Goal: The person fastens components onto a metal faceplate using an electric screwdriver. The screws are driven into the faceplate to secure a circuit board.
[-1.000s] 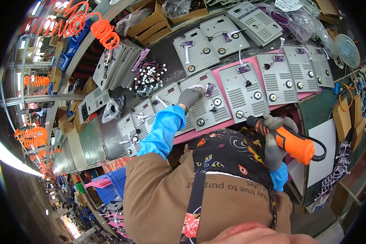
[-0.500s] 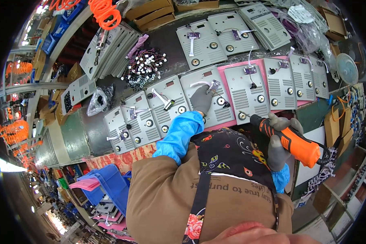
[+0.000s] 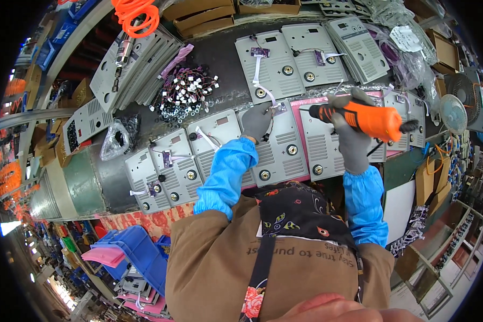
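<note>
My right hand [image 3: 350, 131], in a grey glove, grips an orange and black electric screwdriver [image 3: 378, 119]. It lies nearly level over the panels, its thin bit pointing left toward a small purple circuit board [image 3: 279, 109]. That board sits at the upper part of a grey slotted panel [image 3: 282, 142] with two round brass-coloured fittings. My left hand [image 3: 257, 121], gloved too, has its fingers closed at the board's left edge, next to a white ribbon cable; the fingertips are partly hidden. A dark wire hangs below the board.
More grey panels stand left and right in a row, some on a pink sheet. Behind lie two panels [image 3: 262, 67], a panel stack [image 3: 357, 45], a pile of white connectors and wires [image 3: 190, 88] and metal nuts. An air tool [image 3: 122, 59] hangs at left; a fan [image 3: 452, 114] stands right.
The screwdriver has risen from the panels' near edge to their upper part, its bit now by the circuit board. My left hand has shifted slightly left, and the board sits flatter against the panel.
</note>
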A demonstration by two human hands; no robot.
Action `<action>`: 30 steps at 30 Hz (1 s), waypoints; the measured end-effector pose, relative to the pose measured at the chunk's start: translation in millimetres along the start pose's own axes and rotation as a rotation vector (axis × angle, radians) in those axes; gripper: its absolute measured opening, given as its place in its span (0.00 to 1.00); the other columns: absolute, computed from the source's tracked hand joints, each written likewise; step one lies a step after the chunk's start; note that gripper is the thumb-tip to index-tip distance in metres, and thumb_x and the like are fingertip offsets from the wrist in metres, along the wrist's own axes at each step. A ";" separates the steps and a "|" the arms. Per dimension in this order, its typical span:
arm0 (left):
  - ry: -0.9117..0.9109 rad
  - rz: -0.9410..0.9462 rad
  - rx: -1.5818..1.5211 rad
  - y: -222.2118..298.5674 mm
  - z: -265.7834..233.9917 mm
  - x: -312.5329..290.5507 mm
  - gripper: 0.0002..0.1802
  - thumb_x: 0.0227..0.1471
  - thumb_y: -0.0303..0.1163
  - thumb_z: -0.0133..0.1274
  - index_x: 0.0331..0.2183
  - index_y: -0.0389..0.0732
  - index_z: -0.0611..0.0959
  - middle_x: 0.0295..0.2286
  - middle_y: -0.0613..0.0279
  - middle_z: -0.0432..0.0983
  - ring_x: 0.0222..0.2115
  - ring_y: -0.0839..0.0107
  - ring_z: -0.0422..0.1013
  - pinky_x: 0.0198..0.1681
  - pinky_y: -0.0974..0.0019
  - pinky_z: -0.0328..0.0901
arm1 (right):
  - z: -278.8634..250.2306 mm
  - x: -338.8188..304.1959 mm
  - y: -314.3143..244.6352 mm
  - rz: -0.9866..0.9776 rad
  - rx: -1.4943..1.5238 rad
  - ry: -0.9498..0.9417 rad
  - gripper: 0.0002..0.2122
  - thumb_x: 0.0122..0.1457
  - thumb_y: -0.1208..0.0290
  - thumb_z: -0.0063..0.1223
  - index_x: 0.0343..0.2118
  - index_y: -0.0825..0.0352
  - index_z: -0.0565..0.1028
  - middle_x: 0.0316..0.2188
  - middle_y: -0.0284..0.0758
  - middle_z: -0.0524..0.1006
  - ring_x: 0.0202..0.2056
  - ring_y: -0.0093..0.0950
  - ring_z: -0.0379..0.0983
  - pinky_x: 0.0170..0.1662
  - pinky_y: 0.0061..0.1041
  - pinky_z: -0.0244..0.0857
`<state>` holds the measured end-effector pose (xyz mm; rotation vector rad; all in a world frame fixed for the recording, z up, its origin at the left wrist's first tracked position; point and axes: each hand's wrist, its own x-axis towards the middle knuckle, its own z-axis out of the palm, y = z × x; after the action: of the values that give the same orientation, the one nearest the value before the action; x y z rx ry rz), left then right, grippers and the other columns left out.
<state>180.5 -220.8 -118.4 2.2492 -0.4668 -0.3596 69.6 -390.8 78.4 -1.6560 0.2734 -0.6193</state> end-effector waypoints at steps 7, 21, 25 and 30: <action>-0.011 -0.008 -0.028 -8.1 2.1 -0.1 0.16 0.48 0.44 0.54 0.38 0.48 0.82 0.29 0.53 0.77 0.31 0.56 0.74 0.33 0.59 0.66 | 36.6 20.5 23.8 0.218 0.073 -0.091 0.25 0.51 0.83 0.53 0.53 0.69 0.59 0.36 0.37 0.75 0.39 0.28 0.73 0.47 0.27 0.65; -0.015 -0.038 -0.012 -6.5 4.6 -1.3 0.16 0.48 0.44 0.52 0.39 0.51 0.82 0.31 0.56 0.78 0.33 0.57 0.74 0.35 0.59 0.67 | 50.8 34.7 43.7 0.274 0.020 -0.085 0.24 0.49 0.84 0.53 0.50 0.71 0.61 0.35 0.37 0.75 0.32 0.27 0.75 0.37 0.22 0.70; -0.026 -0.055 0.004 -1.8 -0.1 -2.6 0.16 0.48 0.44 0.52 0.39 0.51 0.82 0.30 0.56 0.78 0.32 0.57 0.74 0.35 0.59 0.66 | 51.0 35.3 47.9 0.280 0.032 -0.111 0.24 0.49 0.83 0.54 0.50 0.70 0.62 0.34 0.36 0.75 0.33 0.26 0.75 0.37 0.22 0.70; -0.013 -0.051 0.040 -5.5 6.6 -1.7 0.15 0.48 0.44 0.52 0.38 0.51 0.82 0.30 0.56 0.78 0.32 0.57 0.74 0.35 0.59 0.67 | 54.0 33.8 61.6 0.183 0.033 -0.179 0.22 0.49 0.83 0.54 0.48 0.68 0.63 0.34 0.36 0.75 0.34 0.26 0.74 0.35 0.22 0.70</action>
<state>177.5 -221.0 -126.6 2.3019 -0.4278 -0.3938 136.9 -374.3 23.1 -1.6214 0.2791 -0.3348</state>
